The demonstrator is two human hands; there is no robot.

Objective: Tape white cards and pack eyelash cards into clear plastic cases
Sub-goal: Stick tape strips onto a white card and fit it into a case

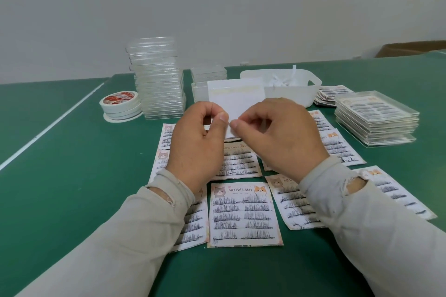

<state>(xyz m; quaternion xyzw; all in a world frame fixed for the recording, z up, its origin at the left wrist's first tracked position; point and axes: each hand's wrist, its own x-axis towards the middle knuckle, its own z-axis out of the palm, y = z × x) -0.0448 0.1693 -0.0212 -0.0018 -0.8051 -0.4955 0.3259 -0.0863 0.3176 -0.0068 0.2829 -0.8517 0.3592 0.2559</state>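
Note:
I hold a white card [237,100] upright above the table, a strip of tape across its upper part. My left hand [196,142] pinches its lower edge between thumb and fingers. My right hand [277,135] pinches the same edge just to the right, thumb tip next to the left thumb. Several printed eyelash cards [245,214] lie flat on the green table beneath my hands. A tall stack of clear plastic cases [158,78] stands at the back left. Rolls of tape [120,103] sit left of that stack.
A shorter stack of clear cases [208,75] and a white bin [293,87] holding paper strips stand behind the card. Filled cases [376,119] are piled at the right, with more eyelash cards [330,95] behind them. A cardboard box [410,49] sits far right.

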